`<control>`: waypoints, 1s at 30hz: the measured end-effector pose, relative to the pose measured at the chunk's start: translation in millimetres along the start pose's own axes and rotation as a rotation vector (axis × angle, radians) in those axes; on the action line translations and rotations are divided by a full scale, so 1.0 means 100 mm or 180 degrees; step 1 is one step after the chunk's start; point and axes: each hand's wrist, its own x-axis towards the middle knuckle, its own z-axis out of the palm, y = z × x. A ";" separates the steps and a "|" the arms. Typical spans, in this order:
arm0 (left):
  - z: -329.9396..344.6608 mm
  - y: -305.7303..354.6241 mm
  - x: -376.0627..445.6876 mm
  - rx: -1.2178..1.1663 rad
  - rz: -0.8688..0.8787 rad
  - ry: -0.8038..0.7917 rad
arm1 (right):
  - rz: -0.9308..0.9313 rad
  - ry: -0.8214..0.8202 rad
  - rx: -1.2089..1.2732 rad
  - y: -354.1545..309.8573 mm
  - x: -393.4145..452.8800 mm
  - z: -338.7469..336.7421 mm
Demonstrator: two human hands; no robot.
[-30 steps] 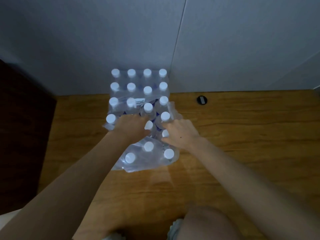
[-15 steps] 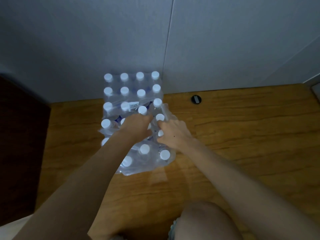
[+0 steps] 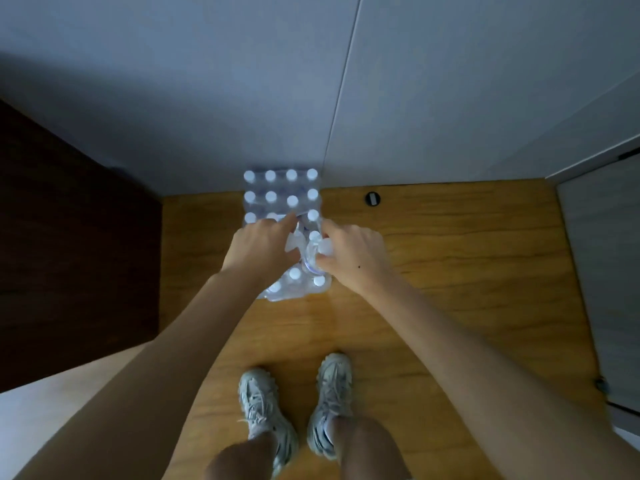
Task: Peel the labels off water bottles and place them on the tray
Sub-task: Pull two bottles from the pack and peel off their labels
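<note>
A shrink-wrapped pack of water bottles (image 3: 281,188) with white caps stands on the wooden floor against the wall. My right hand (image 3: 353,254) grips one bottle (image 3: 313,259) by its neck and cap, raised and tilted out of the torn middle of the pack. My left hand (image 3: 261,249) lies on the pack beside it, fingers closed on the bottle tops and torn plastic wrap; what exactly it holds is hidden. No tray is in view.
A dark wooden cabinet (image 3: 69,244) stands at the left. A small round black floor fitting (image 3: 372,198) sits right of the pack. My two feet in light sneakers (image 3: 266,407) stand on the wooden floor (image 3: 467,258) below the pack. A grey door panel (image 3: 602,265) is at the right.
The view has pulled up and back, so my feet show. My right hand has closed on a bottle and lifted it partly out of the pack; my left hand stays on the pack.
</note>
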 end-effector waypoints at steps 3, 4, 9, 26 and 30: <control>-0.42 0.18 -0.27 -0.0062 0.0050 -0.0041 | -0.0068 -0.0037 0.0058 -0.17 -0.21 -0.46; -0.52 0.23 -0.36 -0.0068 0.0059 -0.0063 | -0.0092 -0.0040 0.0031 -0.21 -0.28 -0.56; -0.62 0.35 -0.76 -0.0120 0.0065 -0.0210 | -0.0006 -0.0096 -0.0018 -0.40 -0.65 -0.69; 1.78 -0.31 -1.36 0.0217 0.0262 -0.0230 | 0.0019 -0.0125 0.0132 -0.05 -1.20 1.86; 2.52 -0.56 -1.25 0.0213 0.0331 -0.0099 | -0.0108 -0.0029 0.0229 0.23 -1.09 2.66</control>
